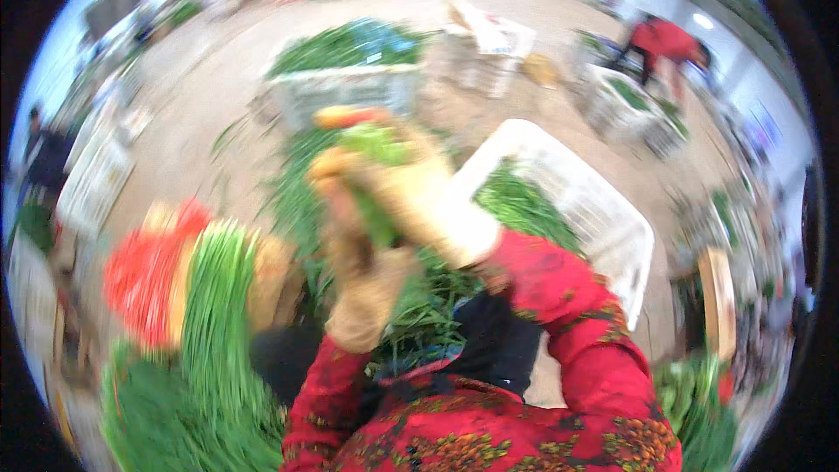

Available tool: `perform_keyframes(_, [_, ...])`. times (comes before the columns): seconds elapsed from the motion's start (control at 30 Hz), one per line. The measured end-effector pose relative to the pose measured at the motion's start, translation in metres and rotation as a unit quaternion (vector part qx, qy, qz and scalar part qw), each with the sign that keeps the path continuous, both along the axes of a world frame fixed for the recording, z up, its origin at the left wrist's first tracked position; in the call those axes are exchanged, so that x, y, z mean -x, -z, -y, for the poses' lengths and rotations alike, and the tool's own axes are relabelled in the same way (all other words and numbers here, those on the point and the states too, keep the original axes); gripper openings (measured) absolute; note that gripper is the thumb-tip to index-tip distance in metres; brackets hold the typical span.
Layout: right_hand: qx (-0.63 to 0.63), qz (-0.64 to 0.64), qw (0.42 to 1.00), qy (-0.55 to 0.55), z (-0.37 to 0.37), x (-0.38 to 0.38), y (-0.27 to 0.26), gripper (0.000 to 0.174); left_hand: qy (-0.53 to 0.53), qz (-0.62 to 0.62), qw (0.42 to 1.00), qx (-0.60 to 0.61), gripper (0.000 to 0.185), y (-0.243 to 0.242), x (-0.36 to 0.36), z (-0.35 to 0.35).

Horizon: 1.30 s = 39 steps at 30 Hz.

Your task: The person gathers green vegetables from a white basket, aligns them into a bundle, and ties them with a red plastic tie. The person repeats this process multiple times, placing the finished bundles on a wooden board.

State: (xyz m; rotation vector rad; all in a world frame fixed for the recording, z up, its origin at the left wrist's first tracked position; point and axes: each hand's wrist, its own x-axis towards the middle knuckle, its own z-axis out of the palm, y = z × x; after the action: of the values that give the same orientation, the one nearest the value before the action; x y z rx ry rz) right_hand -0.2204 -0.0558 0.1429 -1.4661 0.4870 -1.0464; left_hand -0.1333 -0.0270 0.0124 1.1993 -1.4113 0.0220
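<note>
Motion blur softens both hands, which wear tan work gloves and meet in front of me. My right hand [409, 187] is closed around a short bunch of pale green stems [373, 143]. My left hand [367, 275] is up against it, fingers pointing away from me; whether it also grips the stems is unclear. Some green shows between the palms. Beneath the hands lies a heap of long thin green leaves, chive-like [426, 321]. To the right, a white plastic crate [590, 210] stands tilted with more cut greens [524, 200] in it.
At left, a neat bundle of green stalks [219, 282] lies beside red strands [147, 275], above a larger green pile [177, 406]. A full pale crate [344, 92] and a white crate [505, 46] stand ahead. A person in red [665, 42] bends over crates at far right.
</note>
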Motion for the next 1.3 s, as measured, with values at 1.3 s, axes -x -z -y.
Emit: perform_keyframes(1.3, [-0.449,0.163,0.867,-0.143,0.019,-0.259,0.239,0.037,-0.123,-0.009,0.894,-0.430,0.075,0.008,-0.290,-0.179])
